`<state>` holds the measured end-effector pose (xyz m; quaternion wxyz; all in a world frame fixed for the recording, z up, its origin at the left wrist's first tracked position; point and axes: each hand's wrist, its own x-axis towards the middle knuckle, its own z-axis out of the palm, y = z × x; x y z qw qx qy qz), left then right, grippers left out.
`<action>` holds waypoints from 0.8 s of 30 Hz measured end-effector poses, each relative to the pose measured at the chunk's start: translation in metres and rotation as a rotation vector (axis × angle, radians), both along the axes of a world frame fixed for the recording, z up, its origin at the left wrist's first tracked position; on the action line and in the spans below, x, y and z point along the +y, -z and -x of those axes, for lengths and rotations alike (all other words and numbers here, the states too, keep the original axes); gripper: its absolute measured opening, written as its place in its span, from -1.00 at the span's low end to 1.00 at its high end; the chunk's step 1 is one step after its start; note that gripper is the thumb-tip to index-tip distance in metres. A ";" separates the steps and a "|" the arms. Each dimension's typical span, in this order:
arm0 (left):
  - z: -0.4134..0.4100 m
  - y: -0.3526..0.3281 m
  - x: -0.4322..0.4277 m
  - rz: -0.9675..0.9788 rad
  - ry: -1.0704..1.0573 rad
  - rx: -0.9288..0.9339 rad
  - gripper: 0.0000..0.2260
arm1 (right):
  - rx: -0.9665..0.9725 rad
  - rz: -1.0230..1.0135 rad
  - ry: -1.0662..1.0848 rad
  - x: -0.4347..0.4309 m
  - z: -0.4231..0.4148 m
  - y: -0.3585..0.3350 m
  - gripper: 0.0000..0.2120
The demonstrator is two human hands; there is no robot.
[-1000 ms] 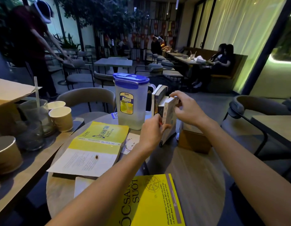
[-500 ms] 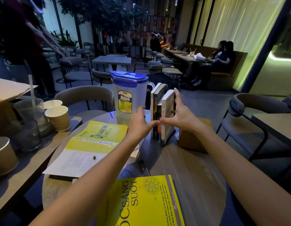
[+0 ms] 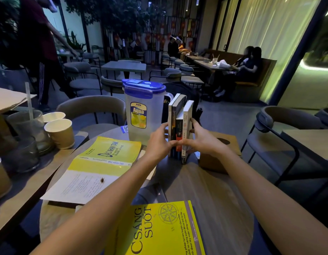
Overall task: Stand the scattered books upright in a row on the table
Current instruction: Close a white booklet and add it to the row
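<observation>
Clasps the upright books from both sides, far across the round table. With the left grip, curls the fingers round the row's left flank, against the pale outer cover, with the thumb laid across the lower spines. With the right grip, runs the fingers up the white cover at the row's right end and brings the thumb round in front to meet the other thumb. Closes both grips on the row and on nothing else.

Holds the row with its spines toward the camera, four of them showing, roughly vertical and bottom edges on the table. Sets it just right of a clear pitcher with a blue lid; touching it or not, cannot tell. Just right of the row, beyond the right wrist: a brown tissue box.

Leaves two more books lying flat. Open yellow book face down, left of the left forearm. Closed yellow book at the near edge, between the forearms.

On the side table to the left: paper cups and a glass with a straw.
</observation>
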<state>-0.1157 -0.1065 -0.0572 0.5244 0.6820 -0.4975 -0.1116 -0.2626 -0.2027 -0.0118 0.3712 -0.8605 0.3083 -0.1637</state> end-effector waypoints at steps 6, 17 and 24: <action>-0.003 -0.001 -0.006 0.037 -0.010 0.053 -0.54 | 0.011 0.052 0.077 0.002 -0.008 0.003 -0.12; -0.015 -0.001 -0.007 -0.001 -0.023 0.032 -0.58 | 0.013 0.089 0.114 0.006 -0.012 0.006 -0.18; -0.023 -0.011 0.003 -0.114 -0.018 -0.016 -0.57 | 0.030 0.079 0.120 0.011 -0.005 -0.004 -0.17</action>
